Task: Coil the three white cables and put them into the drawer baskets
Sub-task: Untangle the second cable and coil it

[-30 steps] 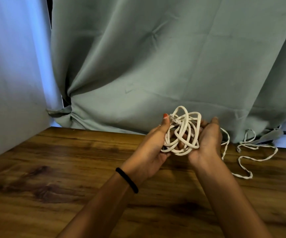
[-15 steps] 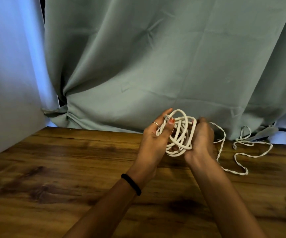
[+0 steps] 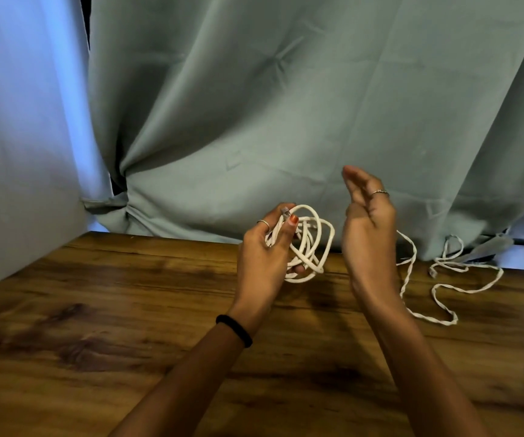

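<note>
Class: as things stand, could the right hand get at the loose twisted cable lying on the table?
Probably yes: the right hand is open and holds nothing, and the twisted cable lies uncovered on the table just to its right.

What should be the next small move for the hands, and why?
Probably the right hand should come back to the coiled cable and tidy its loops. The left hand alone grips the bundle, thumb pinning the connector end; the loops look uneven and splay outward, and the right hand is open beside it, holding nothing. No drawer basket is in view yet.

Left grip (image 3: pixel 265 253) curled, thumb pinching; right grip (image 3: pixel 368 225) raised, fingers straight.
</note>
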